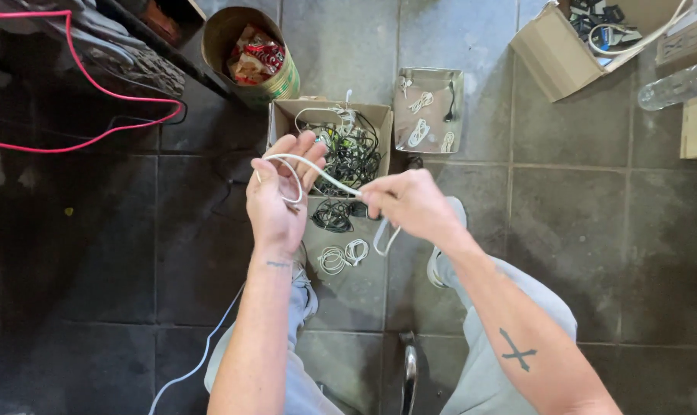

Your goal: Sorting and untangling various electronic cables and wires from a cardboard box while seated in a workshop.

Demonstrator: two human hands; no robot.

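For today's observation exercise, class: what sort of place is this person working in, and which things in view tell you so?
Probably an informal sorting spot on a workshop or storeroom floor. The left hand and right hand hold a white cable above a cardboard box of tangled cables, with coiled white cables laid on the grey tiled floor.

Grey tiled floor [594, 230] w/ pale grout lines, darker (shadowed) at left; daylight from upper right.

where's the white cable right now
In the head view, centre: the white cable loops around the left hand and runs to the right hand, above the box of tangled cables.
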